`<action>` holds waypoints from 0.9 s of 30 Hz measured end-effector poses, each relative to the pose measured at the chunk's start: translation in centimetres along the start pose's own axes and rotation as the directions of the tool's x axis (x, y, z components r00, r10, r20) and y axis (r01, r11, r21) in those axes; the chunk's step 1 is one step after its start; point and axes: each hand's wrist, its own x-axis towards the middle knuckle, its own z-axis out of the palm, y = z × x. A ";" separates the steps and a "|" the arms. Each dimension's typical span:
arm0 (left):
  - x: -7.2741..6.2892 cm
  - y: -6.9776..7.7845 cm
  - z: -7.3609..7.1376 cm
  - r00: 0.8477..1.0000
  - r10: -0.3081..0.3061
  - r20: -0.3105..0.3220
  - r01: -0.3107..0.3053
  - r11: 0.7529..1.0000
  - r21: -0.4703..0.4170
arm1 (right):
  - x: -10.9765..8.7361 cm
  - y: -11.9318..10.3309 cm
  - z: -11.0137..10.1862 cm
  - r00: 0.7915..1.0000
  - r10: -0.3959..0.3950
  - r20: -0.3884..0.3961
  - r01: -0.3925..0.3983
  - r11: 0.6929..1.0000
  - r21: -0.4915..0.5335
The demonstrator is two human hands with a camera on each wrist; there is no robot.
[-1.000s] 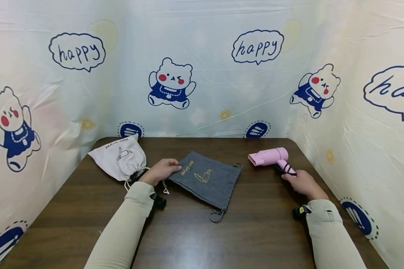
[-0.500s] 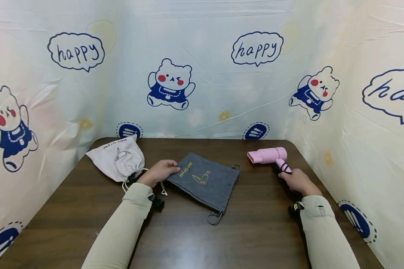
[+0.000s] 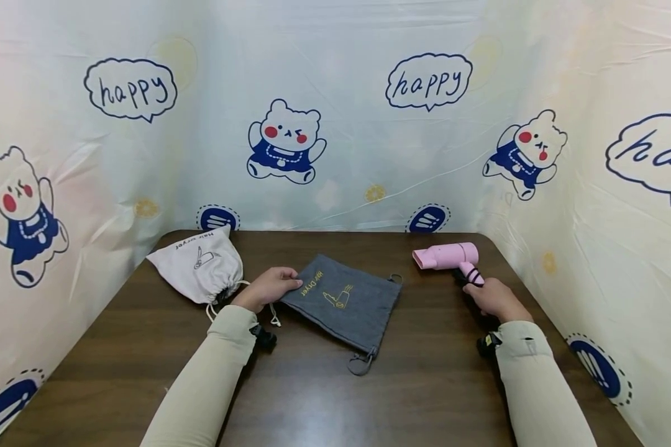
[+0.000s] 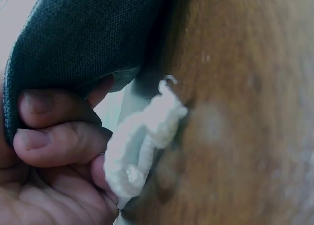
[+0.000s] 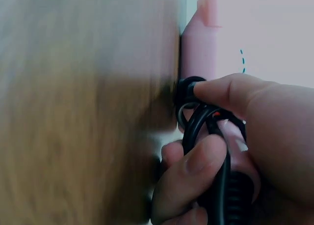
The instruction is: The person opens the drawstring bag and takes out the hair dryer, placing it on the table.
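The hair dryer (image 3: 446, 256) is pink, the pouch (image 3: 349, 310) yellow-printed grey.

I am in a screened-off nook: pale hanging sheets (image 3: 346, 49) printed with cartoon bears (image 3: 286, 152) and "happy" bubbles (image 3: 429, 82) enclose my brown wood-grain table (image 3: 419, 391) on three sides, hiding the room beyond.

Table (image 3: 335, 406) was dark brown wood, far corners rounded, pale glare showing on near part. White drawstring bag (image 3: 201, 267) lay near far left corner, printed side up, gathered mouth pointing toward middle and near side. Knotted white cord (image 3: 275, 318) hung or lay beside grey pouch (image 3: 349, 307); which, unclear. Pouch lay slantwise around mid-table, yellow lettering and drawing upward, left end raised off wood, ring (image 3: 360, 371) at near corner. Pink hair dryer (image 3: 450, 256) was toward far right, apart from pouch; full contact with tabletop couldn't be told.
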 end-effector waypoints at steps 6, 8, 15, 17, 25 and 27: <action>0.0 -0.2 0.0 1.000 -0.005 -0.013 0.005 1.000 -0.013 | 0.7 -0.3 0.2 0.999 0.046 0.012 -0.046 0.999 -0.005; 0.1 -0.2 0.0 1.000 -0.009 -0.012 0.009 1.000 -0.026 | 0.8 -0.4 0.1 0.998 0.061 0.013 -0.061 0.998 -0.018; 0.1 -0.3 0.2 1.000 -0.026 -0.002 0.026 0.998 -0.062 | 0.5 -0.8 -0.4 0.997 0.079 0.001 -0.078 0.995 -0.057; 0.1 -0.3 0.2 1.000 -0.017 -0.005 0.017 0.998 -0.057 | 0.6 -0.9 -0.5 0.997 0.078 -0.007 -0.078 0.995 -0.064; 0.3 -0.3 0.1 1.000 0.012 -0.007 -0.012 0.999 -0.034 | 1.1 -0.9 -0.6 0.996 0.092 -0.022 -0.093 0.991 -0.093; 0.3 -0.4 0.1 1.000 0.005 -0.002 -0.005 0.999 -0.040 | 1.3 -0.8 -0.5 0.995 0.097 -0.015 -0.098 0.989 -0.108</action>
